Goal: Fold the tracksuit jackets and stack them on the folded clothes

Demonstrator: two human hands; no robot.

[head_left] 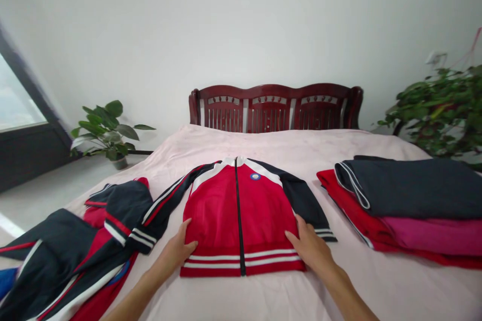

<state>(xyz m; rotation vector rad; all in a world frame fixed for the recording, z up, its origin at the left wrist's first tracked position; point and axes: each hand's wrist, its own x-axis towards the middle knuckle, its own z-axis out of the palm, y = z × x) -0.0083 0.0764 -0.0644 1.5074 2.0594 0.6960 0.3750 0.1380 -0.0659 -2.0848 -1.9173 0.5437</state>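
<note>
A red zip-up jacket (214, 205) with dark sleeves, white shoulder panels and a striped hem lies front side up on the bed. Its black zipper is closed, and a round badge (255, 176) sits on the chest. My left hand (179, 251) grips the jacket's left side edge just above the hem. On the opposite edge, my right hand (309, 247) has hold of the fabric at about the same height. Part of the fingers of both hands is hidden. The left-hand sleeve reaches out to a rumpled heap of clothes (68, 241).
Folded clothes (410, 188), dark, red and magenta, are stacked on the right of the pink bed sheet (286, 148). A dark red wooden headboard (269, 95) stands against the wall. Potted plants flank the bed at left (107, 130) and right (440, 115).
</note>
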